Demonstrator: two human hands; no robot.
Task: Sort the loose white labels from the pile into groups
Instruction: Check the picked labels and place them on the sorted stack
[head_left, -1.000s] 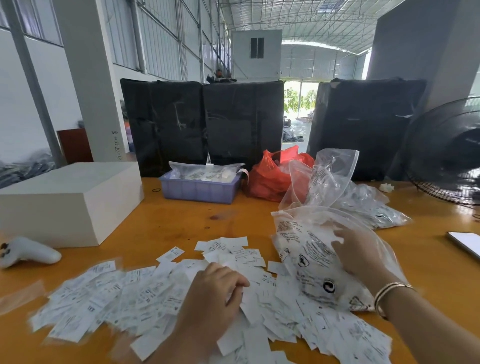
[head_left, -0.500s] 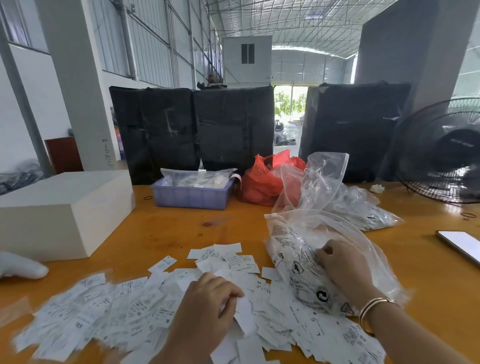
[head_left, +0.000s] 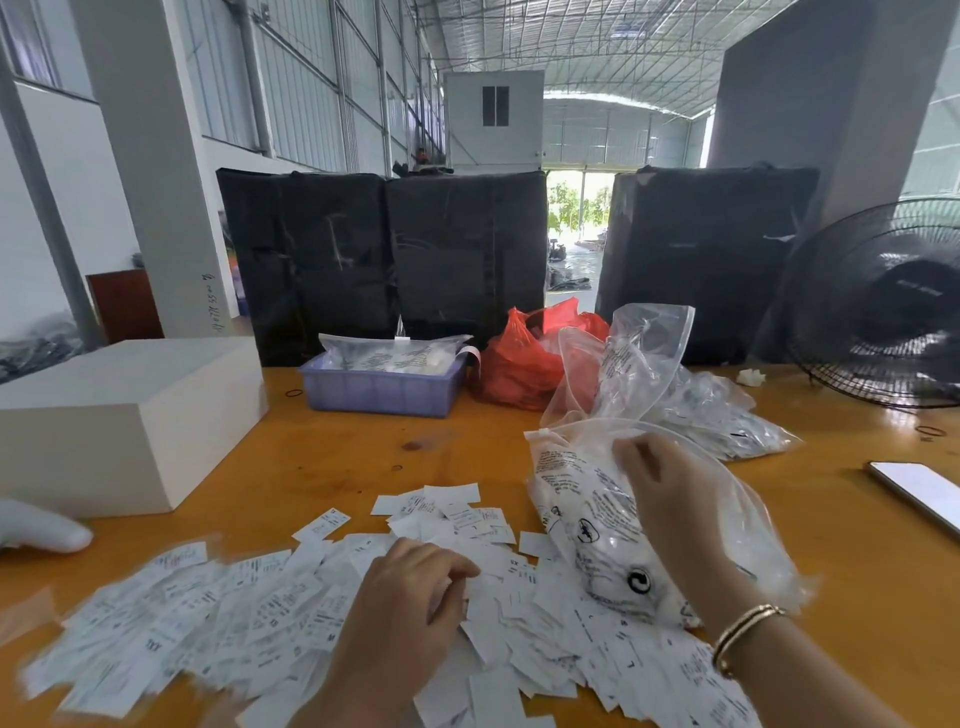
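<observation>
A wide pile of loose white labels (head_left: 223, 618) with black print covers the near part of the orange table (head_left: 332, 467). My left hand (head_left: 400, 618) rests on the middle of the pile, fingers curled and pinching a label at their tips. My right hand (head_left: 670, 499) lies on a clear printed plastic bag (head_left: 587, 514) at the pile's right edge, fingers closed on the film near the bag's top. A gold bangle circles that wrist.
A white box (head_left: 119, 415) stands at the left with a white controller (head_left: 36, 527) in front. At the back are a lilac tray (head_left: 382, 387), a red bag (head_left: 524, 358), more clear bags (head_left: 717, 415) and a black fan (head_left: 883, 306). A phone (head_left: 919, 491) lies at the right.
The view has tilted up slightly, so everything sits lower in frame. My right hand has shifted up the bag toward its top edge. My left hand stays curled on the pile.
</observation>
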